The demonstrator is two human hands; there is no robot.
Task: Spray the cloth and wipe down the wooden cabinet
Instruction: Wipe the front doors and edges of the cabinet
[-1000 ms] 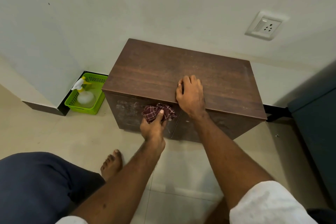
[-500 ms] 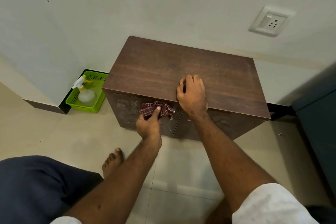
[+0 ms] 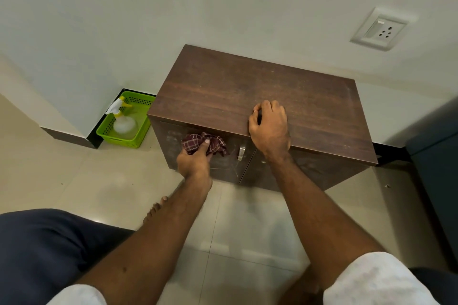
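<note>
A low dark wooden cabinet [image 3: 260,89] stands against the wall, its two front doors dusty and smeared. My left hand [image 3: 193,158] grips a bunched maroon checked cloth [image 3: 215,142] and presses it against the upper part of the left door, just left of the metal handle [image 3: 241,152]. My right hand [image 3: 270,126] rests on the front edge of the cabinet top, fingers curled, holding nothing. A clear spray bottle [image 3: 122,119] with a white and yellow trigger stands in a green basket [image 3: 119,138] on the floor left of the cabinet.
A wall socket [image 3: 379,31] sits above the cabinet's right end. A dark blue-grey piece of furniture [image 3: 436,161] stands at the right. My bare foot [image 3: 155,209] and dark trouser knee [image 3: 37,242] are on the beige tiled floor in front.
My left hand has slid the cloth leftward along the top of the left door, uncovering the metal handle. My right hand has stayed on the cabinet's front edge.
</note>
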